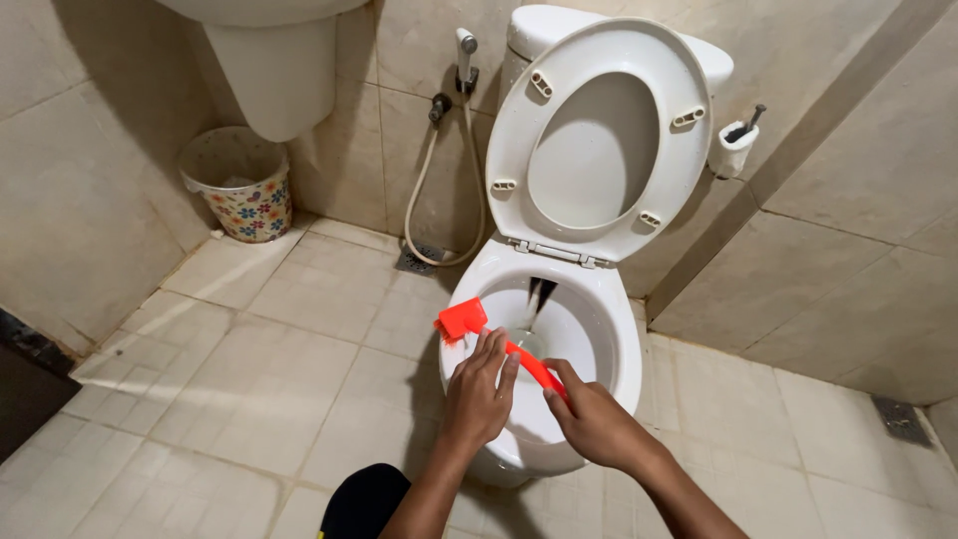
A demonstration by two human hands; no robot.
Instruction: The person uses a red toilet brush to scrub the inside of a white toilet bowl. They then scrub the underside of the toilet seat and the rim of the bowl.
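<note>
A white toilet bowl [619,329] stands with its seat and lid [599,140] raised against the cistern. Over the bowl's left rim lies a bright orange brush [461,319], its flat head sticking out past the rim. My left hand [477,394] rests on the brush handle just behind the head. My right hand [591,419] grips the rear end of the orange handle above the front of the bowl. Both forearms reach in from the bottom edge.
A flowered waste bin [239,185] sits under a white wash basin pedestal [279,75] at the back left. A spray hose [434,190] hangs on the wall by a floor drain [417,260]. A brush holder [736,145] is fixed right of the toilet. Beige tiles [249,369] cover the floor.
</note>
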